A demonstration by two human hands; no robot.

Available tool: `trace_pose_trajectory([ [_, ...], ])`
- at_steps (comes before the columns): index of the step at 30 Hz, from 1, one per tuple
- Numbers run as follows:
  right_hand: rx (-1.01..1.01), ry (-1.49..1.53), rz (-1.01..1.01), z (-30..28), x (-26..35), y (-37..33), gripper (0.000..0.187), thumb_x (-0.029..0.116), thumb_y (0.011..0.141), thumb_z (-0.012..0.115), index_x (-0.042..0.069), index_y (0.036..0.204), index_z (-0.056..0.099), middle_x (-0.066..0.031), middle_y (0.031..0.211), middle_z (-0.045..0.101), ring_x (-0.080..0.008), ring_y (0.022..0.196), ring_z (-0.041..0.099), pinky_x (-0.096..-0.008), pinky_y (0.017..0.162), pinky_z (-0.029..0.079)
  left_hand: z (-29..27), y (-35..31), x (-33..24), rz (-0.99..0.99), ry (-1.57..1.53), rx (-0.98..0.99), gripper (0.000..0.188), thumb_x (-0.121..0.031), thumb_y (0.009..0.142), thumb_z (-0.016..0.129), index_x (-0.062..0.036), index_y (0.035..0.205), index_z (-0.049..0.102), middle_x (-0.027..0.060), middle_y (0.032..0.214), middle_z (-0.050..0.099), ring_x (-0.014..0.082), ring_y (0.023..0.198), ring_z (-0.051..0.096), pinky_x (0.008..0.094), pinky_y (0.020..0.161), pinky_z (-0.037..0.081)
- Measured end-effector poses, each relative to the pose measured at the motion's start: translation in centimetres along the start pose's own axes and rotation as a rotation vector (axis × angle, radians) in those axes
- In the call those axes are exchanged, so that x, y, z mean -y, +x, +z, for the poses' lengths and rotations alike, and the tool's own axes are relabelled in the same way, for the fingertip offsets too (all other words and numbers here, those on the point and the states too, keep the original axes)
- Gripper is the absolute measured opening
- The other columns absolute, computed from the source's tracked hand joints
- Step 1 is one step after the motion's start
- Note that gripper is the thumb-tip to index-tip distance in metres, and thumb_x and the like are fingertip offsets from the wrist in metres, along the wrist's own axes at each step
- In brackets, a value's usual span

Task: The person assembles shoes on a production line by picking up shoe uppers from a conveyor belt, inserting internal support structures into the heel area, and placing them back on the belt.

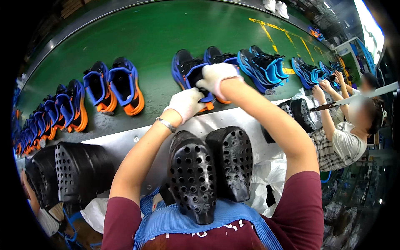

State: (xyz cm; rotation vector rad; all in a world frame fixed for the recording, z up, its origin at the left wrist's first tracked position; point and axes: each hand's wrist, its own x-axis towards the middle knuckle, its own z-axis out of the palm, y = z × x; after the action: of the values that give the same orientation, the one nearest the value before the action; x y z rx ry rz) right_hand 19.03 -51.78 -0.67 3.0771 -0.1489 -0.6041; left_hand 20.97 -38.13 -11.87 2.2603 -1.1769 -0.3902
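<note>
Maroon shirt (pixel 246 241); gloved hands (pixel 186 103) (pixel 218 78) on shoe (pixel 182 64), long axis slanted, toe away.

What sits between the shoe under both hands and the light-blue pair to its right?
In the head view, another black-and-blue shoe, partly covered by the right hand, sits between the handled shoe and the light-blue pair.

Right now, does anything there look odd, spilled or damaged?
Nothing looks plainly spilled or damaged. Only the crumpled white sheeting, bunched just right of the central black perforated blocks, looks untidy, compared with the lined-up shoes.
</note>
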Motion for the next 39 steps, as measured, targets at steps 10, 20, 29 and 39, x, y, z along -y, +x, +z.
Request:
trace_pose_trajectory([
  [10,0.016,-0.108,-0.154,2.0,0.7,3.7,0.033,0.019,0.082,0.06,0.008,0.111,0.071,-0.0148,0.105,0.072,-0.0299,0.099,0.07,-0.0389,0.086,0.055,0.7,2.3,0.3,-0.009,0.046,0.11,0.035,-0.048,0.085,0.065,-0.0151,0.094,0.074,0.0172,0.088,0.07,0.0364,0.085,0.066,0.0454,0.074,0.053],
  [20,0.035,-0.026,-0.1,3.3,0.2,3.4,0.026,0.023,0.086,0.059,0.011,0.102,0.076,-0.0106,0.097,0.074,-0.0274,0.091,0.072,-0.0395,0.077,0.056,1.7,1.6,1.8,-0.034,0.046,0.105,0.035,-0.042,0.085,0.068,-0.0082,0.091,0.072,0.0194,0.085,0.069,0.0393,0.082,0.065,0.044,0.071,0.052],
  [29,-0.062,-0.11,-0.146,4.8,0.7,6.0,0.025,0.019,0.087,0.059,0.011,0.104,0.075,-0.0096,0.101,0.074,-0.0267,0.096,0.071,-0.0377,0.079,0.055,0.6,1.8,0.1,-0.064,0.027,0.1,0.036,-0.043,0.084,0.068,-0.0075,0.092,0.072,0.0201,0.086,0.068,0.0399,0.081,0.065,0.0442,0.072,0.052],
  [39,-0.088,-0.066,-0.193,4.5,1.3,6.7,0.029,0.017,0.085,0.058,0.01,0.109,0.074,-0.0125,0.107,0.073,-0.0281,0.099,0.071,-0.0375,0.084,0.055,1.6,2.6,1.7,0.046,0.176,0.157,0.039,-0.044,0.09,0.056,-0.0095,0.079,0.071,0.016,0.08,0.068,0.0371,0.077,0.065,0.0444,0.068,0.052],
])
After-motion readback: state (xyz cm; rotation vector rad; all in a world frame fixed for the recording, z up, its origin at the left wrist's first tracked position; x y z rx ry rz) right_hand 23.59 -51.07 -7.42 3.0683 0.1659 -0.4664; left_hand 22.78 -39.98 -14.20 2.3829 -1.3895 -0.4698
